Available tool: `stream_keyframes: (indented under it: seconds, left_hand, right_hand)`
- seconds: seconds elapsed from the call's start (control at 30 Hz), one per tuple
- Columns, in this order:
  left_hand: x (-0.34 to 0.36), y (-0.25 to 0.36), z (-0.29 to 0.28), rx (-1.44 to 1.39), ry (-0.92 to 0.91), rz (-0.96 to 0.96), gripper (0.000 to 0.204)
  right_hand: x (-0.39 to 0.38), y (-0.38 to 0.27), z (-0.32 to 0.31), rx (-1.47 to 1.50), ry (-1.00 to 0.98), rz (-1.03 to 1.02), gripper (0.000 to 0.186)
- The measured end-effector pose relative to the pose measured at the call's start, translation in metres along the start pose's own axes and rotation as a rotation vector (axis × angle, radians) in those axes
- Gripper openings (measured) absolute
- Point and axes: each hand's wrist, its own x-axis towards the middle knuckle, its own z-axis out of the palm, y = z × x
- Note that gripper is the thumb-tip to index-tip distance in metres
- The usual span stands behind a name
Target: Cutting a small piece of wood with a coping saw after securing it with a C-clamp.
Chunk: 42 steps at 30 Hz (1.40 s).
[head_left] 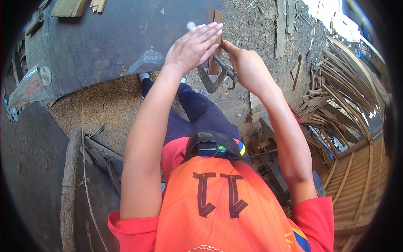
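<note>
My left hand (pixel 191 47) lies over a narrow reddish-brown wooden strip (pixel 217 17) at the edge of a dark metal tabletop (pixel 109 42), its fingers stretched out and slanting across the strip. My right hand (pixel 243 63) has curled fingers, with the index fingertip against the strip's right side; what the hidden fingers hold I cannot make out. A metal C-clamp (pixel 214 84) sits at the strip's lower part, between and below my hands, its screw and T-bar beside my right hand.
Wooden offcuts (pixel 67 8) lie on the tabletop's far left. A heap of thin wood strips (pixel 344 84) fills the right, near corrugated sheeting (pixel 357 176). A dark slab (pixel 29 164) and a rough branch (pixel 69 180) are at lower left. Sawdust (pixel 96 113) covers the ground.
</note>
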Motion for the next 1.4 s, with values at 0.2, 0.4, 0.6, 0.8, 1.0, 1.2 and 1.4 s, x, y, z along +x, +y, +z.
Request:
stream_keyframes:
  seconds: [0.2, 0.4, 0.6, 0.8, 1.0, 1.2, 1.4]
  left_hand:
    - [-0.005, -0.002, -0.003, -0.04, 0.031, -0.056, 0.046]
    - [-0.014, -0.008, -0.01, 0.042, 0.024, -0.057, 0.045]
    - [-0.012, -0.016, -0.008, 0.094, 0.006, -0.027, 0.046]
    - [-0.004, 0.001, 0.002, -0.007, 0.024, -0.008, 0.043]
    - [0.0, -0.003, -0.002, -0.032, 0.017, -0.038, 0.044]
    - [-0.015, -0.008, -0.015, 0.046, 0.001, -0.034, 0.044]
    - [-0.014, -0.011, -0.009, 0.018, -0.001, -0.051, 0.046]
  right_hand:
    - [0.0, -0.023, -0.028, 0.017, -0.167, 0.117, 0.039]
    - [-0.023, -0.043, -0.07, 0.042, -0.288, 0.236, 0.039]
    - [-0.008, -0.038, -0.051, 0.049, -0.224, 0.115, 0.04]
    - [0.001, -0.008, -0.012, 0.036, -0.11, 0.088, 0.042]
    - [-0.002, -0.015, -0.027, 0.031, -0.217, 0.234, 0.043]
    - [-0.025, -0.063, -0.073, 0.061, -0.368, 0.433, 0.042]
    - [-0.019, -0.049, -0.051, 0.033, -0.243, 0.234, 0.045]
